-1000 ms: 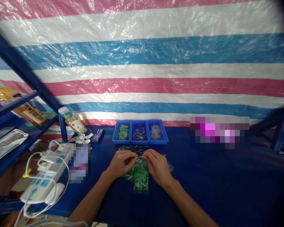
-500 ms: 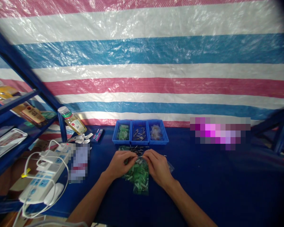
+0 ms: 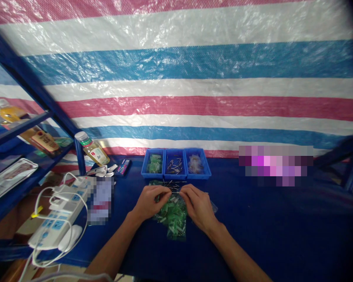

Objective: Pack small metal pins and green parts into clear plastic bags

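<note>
Above a heap of small green plastic bags (image 3: 176, 219), my left hand (image 3: 153, 200) and my right hand (image 3: 197, 203) face each other. Both are closed in a pinch, fingertips a short gap apart. A thin, pale rod-like piece (image 3: 175, 192) spans that gap, gripped at both ends; its exact kind is too small to make out. Just beyond the fingers lie loose dark metal pins (image 3: 170, 184). Behind them stand three blue bins: the left bin (image 3: 147, 174) holds green bags, the middle bin (image 3: 175, 176) metal pins, the right bin (image 3: 206, 173) clear bags.
To the left, a white power strip (image 3: 51, 229) lies with looped cables, near a bottle (image 3: 94, 150) and a small dark box (image 3: 123, 167). Blue shelf frame (image 3: 61, 129) borders that side. A striped plastic sheet (image 3: 194, 62) hangs behind the blue table (image 3: 276, 235).
The whole view has shifted slightly, with things appearing a little farther right. Both hands keep their pinch over the green bags, and the pale piece between them shows more clearly.
</note>
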